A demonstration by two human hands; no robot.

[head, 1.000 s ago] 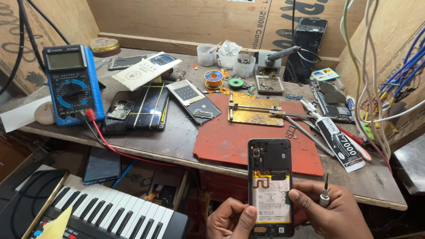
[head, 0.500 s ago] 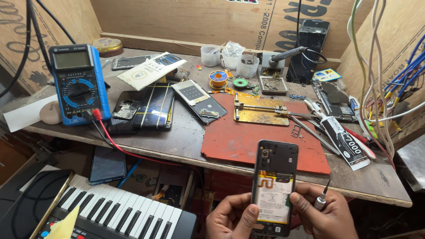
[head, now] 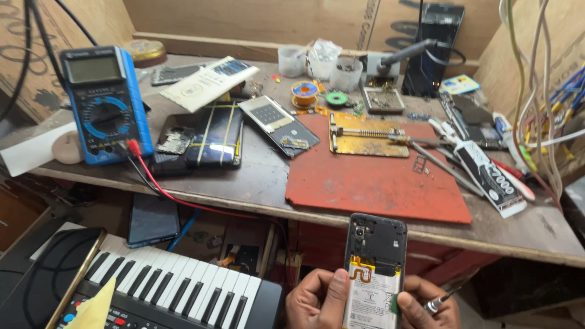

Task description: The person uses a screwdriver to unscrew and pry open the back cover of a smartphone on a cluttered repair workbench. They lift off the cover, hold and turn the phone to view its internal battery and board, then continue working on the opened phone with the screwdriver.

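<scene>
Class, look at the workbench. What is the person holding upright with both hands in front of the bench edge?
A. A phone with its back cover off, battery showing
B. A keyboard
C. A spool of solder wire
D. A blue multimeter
A: the left hand and right hand grip an opened phone with its battery exposed; the right hand also holds a small screwdriver.
</scene>
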